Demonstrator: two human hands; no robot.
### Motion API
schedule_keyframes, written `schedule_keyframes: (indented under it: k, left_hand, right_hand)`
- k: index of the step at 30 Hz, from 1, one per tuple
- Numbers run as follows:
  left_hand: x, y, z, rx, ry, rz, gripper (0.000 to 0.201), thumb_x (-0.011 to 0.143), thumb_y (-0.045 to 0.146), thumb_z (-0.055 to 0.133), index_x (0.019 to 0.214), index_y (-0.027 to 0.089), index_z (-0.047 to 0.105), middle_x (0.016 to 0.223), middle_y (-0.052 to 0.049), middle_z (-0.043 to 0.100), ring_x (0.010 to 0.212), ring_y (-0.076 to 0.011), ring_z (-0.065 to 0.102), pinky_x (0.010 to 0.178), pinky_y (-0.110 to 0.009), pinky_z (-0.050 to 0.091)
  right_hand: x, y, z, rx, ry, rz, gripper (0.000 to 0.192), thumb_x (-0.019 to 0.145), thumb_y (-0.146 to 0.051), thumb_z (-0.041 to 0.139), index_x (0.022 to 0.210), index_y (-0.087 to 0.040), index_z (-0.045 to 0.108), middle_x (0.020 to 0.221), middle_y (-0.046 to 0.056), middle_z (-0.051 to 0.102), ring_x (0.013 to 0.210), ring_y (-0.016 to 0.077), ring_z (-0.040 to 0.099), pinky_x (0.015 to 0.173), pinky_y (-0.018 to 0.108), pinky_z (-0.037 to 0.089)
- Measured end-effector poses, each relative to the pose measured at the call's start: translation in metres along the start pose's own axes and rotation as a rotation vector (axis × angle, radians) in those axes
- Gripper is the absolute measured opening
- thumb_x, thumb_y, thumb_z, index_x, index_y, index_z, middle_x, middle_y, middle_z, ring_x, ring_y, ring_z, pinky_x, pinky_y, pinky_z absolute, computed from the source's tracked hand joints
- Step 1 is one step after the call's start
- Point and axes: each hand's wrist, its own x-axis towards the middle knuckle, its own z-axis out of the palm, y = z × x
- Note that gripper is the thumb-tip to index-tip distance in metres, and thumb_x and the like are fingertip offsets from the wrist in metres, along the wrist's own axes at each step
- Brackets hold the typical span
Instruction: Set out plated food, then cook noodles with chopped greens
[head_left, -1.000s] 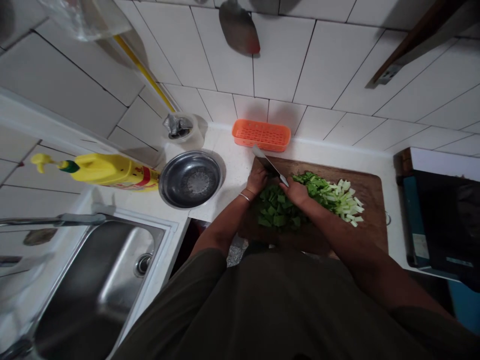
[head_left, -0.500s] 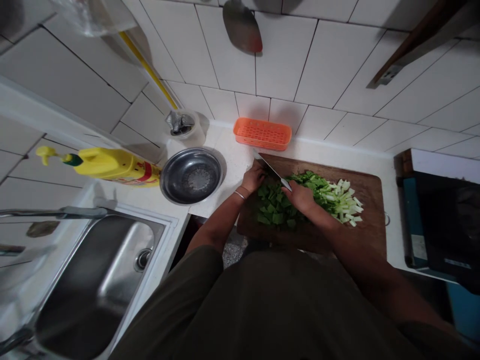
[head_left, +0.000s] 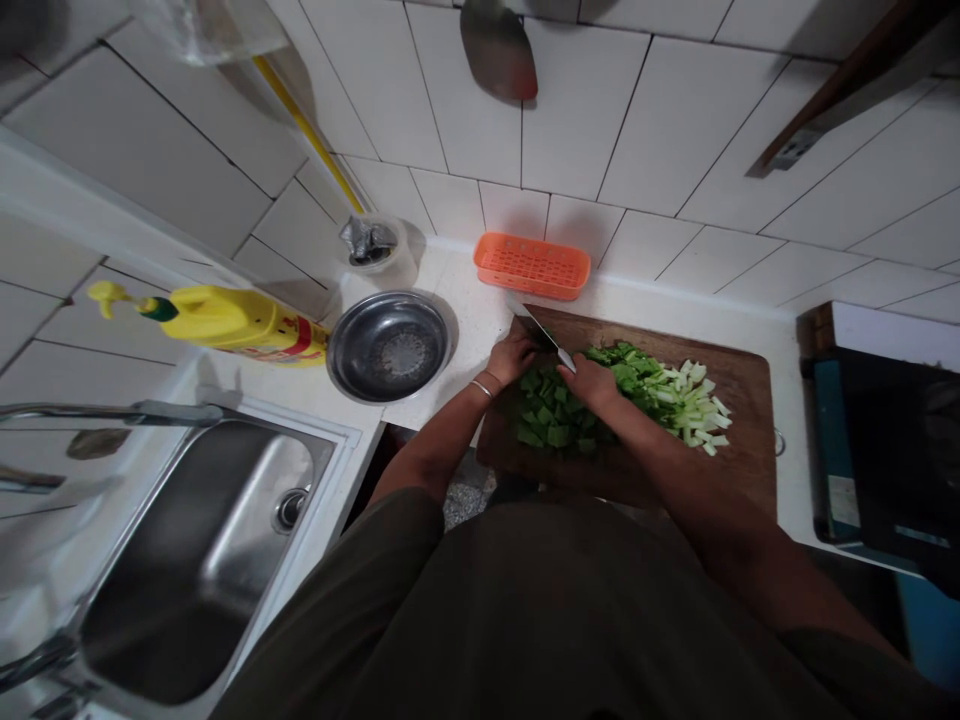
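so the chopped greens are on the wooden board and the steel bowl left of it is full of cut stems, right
Not quite. In the head view the steel bowl is empty; the cut stems lie on the wooden board with the chopped greens. The bowl does sit left of the board.

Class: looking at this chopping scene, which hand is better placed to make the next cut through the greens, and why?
Probably the right hand: it grips the knife over the greens. The left hand only rests beside the blade.

Clothing: the person is wearing a dark olive-brown garment (head_left: pixel 540 620), filling the view toward 6 o'clock.
Forearms: both are showing bare.
Left wrist: it is wearing a thin silver bangle (head_left: pixel 480 387).
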Motion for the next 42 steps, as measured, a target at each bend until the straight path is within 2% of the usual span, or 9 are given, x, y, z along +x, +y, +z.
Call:
schedule_keyframes:
  k: [5, 8, 12, 19, 24, 29, 32, 37, 42]
  left_hand:
    - [-0.009, -0.005, -0.013, -0.1, 0.115, -0.064, 0.039, 0.084, 0.025, 0.06, 0.121, 0.02, 0.068, 0.127, -0.008, 0.062, 0.114, -0.0213, 0.06, 0.099, -0.033, 0.05]
    - [-0.009, -0.007, -0.014, -0.114, 0.086, -0.09, 0.034, 0.084, 0.026, 0.059, 0.115, 0.019, 0.07, 0.12, -0.008, 0.065, 0.107, -0.0214, 0.062, 0.096, -0.034, 0.051]
    - [-0.004, -0.008, -0.009, -0.087, 0.031, -0.052, 0.028, 0.085, 0.023, 0.057, 0.107, 0.019, 0.073, 0.116, -0.008, 0.069, 0.107, -0.023, 0.063, 0.097, -0.035, 0.05]
    - [0.004, -0.009, 0.0, -0.019, -0.017, -0.057, 0.026, 0.087, 0.017, 0.056, 0.103, 0.018, 0.076, 0.112, -0.009, 0.072, 0.109, -0.0252, 0.063, 0.099, -0.037, 0.049]
    - [0.0, -0.01, -0.002, -0.038, 0.006, -0.08, 0.027, 0.087, 0.02, 0.058, 0.108, 0.018, 0.074, 0.11, -0.01, 0.072, 0.107, -0.0257, 0.063, 0.096, -0.036, 0.049]
    - [-0.009, -0.011, -0.014, -0.099, 0.047, -0.097, 0.042, 0.079, 0.022, 0.065, 0.121, 0.016, 0.066, 0.111, -0.009, 0.069, 0.099, -0.0227, 0.063, 0.091, -0.033, 0.051]
    - [-0.013, -0.01, -0.017, -0.088, 0.054, -0.08, 0.037, 0.078, 0.025, 0.067, 0.114, 0.015, 0.069, 0.109, -0.01, 0.067, 0.095, -0.0224, 0.063, 0.087, -0.033, 0.052]
    - [-0.011, -0.008, -0.011, -0.067, 0.045, -0.025, 0.023, 0.083, 0.019, 0.06, 0.102, 0.015, 0.072, 0.11, -0.01, 0.068, 0.105, -0.0241, 0.061, 0.095, -0.034, 0.049]
    - [-0.004, -0.007, -0.006, 0.016, -0.023, -0.071, 0.023, 0.084, 0.014, 0.054, 0.097, 0.014, 0.074, 0.109, -0.01, 0.069, 0.103, -0.0225, 0.061, 0.095, -0.033, 0.048]
  right_hand:
    - [-0.015, 0.01, -0.009, 0.006, 0.043, -0.01, 0.051, 0.101, -0.056, 0.031, 0.124, -0.016, 0.055, 0.106, 0.015, 0.072, 0.101, 0.0297, 0.069, 0.083, 0.036, 0.048]
    - [-0.025, 0.012, -0.009, -0.014, 0.027, -0.022, 0.052, 0.101, -0.056, 0.032, 0.124, -0.016, 0.055, 0.106, 0.015, 0.071, 0.102, 0.0297, 0.069, 0.083, 0.035, 0.048]
    - [-0.031, 0.01, -0.006, -0.059, -0.005, -0.032, 0.051, 0.101, -0.056, 0.032, 0.123, -0.017, 0.054, 0.107, 0.017, 0.071, 0.102, 0.0306, 0.069, 0.084, 0.038, 0.049]
    - [-0.014, -0.007, 0.003, -0.057, -0.086, -0.03, 0.052, 0.101, -0.055, 0.032, 0.127, -0.014, 0.051, 0.112, 0.021, 0.07, 0.107, 0.029, 0.068, 0.09, 0.038, 0.048]
    - [-0.001, -0.012, 0.006, -0.016, -0.056, -0.008, 0.053, 0.101, -0.055, 0.033, 0.126, -0.013, 0.052, 0.114, 0.021, 0.069, 0.109, 0.0279, 0.067, 0.09, 0.036, 0.047]
    - [-0.011, -0.002, -0.002, 0.0, 0.035, -0.026, 0.052, 0.101, -0.056, 0.031, 0.123, -0.016, 0.055, 0.11, 0.017, 0.071, 0.105, 0.0284, 0.069, 0.086, 0.036, 0.048]
    - [-0.022, 0.001, -0.004, -0.007, 0.045, -0.035, 0.052, 0.101, -0.057, 0.031, 0.121, -0.016, 0.056, 0.107, 0.015, 0.072, 0.102, 0.0295, 0.07, 0.084, 0.037, 0.049]
    - [-0.027, 0.0, -0.001, -0.004, -0.021, -0.05, 0.053, 0.1, -0.056, 0.032, 0.12, -0.014, 0.056, 0.107, 0.017, 0.072, 0.103, 0.0314, 0.069, 0.085, 0.04, 0.049]
    - [-0.021, -0.007, -0.001, -0.004, -0.089, -0.056, 0.053, 0.1, -0.055, 0.032, 0.124, -0.013, 0.055, 0.114, 0.02, 0.069, 0.109, 0.0298, 0.067, 0.091, 0.039, 0.047]
